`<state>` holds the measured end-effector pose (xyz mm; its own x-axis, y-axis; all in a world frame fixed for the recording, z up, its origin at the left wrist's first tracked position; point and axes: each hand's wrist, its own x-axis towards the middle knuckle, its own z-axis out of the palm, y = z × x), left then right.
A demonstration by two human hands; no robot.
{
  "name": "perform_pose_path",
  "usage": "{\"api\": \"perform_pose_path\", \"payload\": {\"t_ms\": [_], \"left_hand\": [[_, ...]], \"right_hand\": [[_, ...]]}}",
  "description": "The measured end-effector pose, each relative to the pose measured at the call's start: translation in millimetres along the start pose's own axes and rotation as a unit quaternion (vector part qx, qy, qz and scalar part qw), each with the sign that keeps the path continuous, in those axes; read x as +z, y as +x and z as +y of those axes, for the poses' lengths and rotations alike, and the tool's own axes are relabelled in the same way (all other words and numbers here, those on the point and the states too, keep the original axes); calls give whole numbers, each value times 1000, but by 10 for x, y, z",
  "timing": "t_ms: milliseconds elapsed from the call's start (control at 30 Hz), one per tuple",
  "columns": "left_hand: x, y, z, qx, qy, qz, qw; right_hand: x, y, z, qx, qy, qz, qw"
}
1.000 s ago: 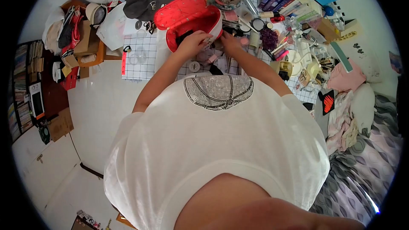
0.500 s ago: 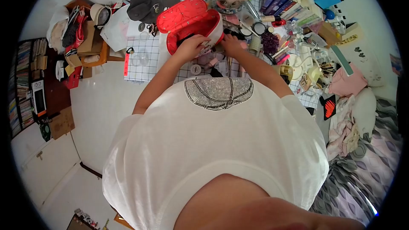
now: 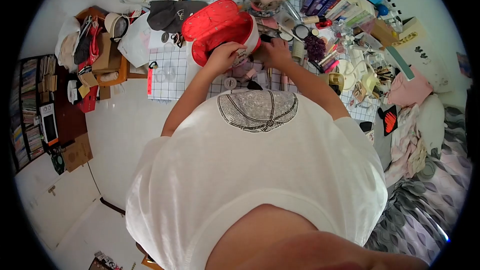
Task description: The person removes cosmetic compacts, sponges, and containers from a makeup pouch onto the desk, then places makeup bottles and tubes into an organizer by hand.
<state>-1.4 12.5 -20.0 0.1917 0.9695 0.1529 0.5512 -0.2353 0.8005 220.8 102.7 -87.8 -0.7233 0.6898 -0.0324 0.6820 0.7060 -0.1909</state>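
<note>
An unzipped cosmetic bag [image 3: 220, 20] with a red patterned lining and white outside stands on the table, its lid tipped back. My left hand [image 3: 225, 58] grips the front rim of the bag, thumb outside and fingers curled over into it. To the right of the bag, my right hand [image 3: 276, 53] is closed among small dark items on the tabletop. What it holds is too small and hidden to name. Below the hands lie a small round jar [image 3: 230, 83] and several little bottles and tubes.
A dark grey cap [image 3: 172, 16] lies left of the bag on the grid-patterned tablecloth [image 3: 167, 87]. Books [image 3: 327, 2] stand at the back right. A purple scrunchie-like bundle [image 3: 315, 48], a black-lidded round container [image 3: 301, 31] and many cosmetics crowd the right side.
My right hand has curled its fingers in, drawing slightly right of the bag. My left hand stays on the bag's rim. The whole view has shifted a little.
</note>
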Motion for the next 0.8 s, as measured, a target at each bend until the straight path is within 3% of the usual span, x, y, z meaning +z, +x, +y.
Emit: {"api": "perform_pose_path", "payload": {"t_ms": [200, 267, 333, 367, 467, 500, 600, 633, 700, 800], "left_hand": [[89, 47, -35, 20, 18, -52, 998], [127, 46, -65, 32, 14, -72, 997], [156, 44, -59, 54, 32, -54, 997], [175, 54, -47, 70, 52, -27, 996], [217, 88, 75, 80, 39, 35, 995], [207, 106, 141, 77, 23, 53, 995], [130, 95, 309, -113, -135, 10, 984], [155, 88, 196, -104, -146, 49, 982], [163, 80, 16, -88, -167, 127, 974], [-25, -9, 135, -223, -290, 131, 921]], "right_hand": [[-19, -149, 397, 140, 243, 65, 958], [-70, -157, 468, 192, 469, 40, 861], [-262, -166, 440, 232, 666, 14, 709], [-363, -172, 313, 278, 667, 35, 691], [-799, -156, -122, 286, 687, -12, 668], [-830, -132, -180, 260, 660, -46, 703], [-730, -33, -347, 204, 635, -33, 745], [-780, -2, -449, 209, 668, -16, 714], [-763, 66, -523, 188, 667, -28, 721], [-617, 165, -570, 157, 670, -26, 726]]}}
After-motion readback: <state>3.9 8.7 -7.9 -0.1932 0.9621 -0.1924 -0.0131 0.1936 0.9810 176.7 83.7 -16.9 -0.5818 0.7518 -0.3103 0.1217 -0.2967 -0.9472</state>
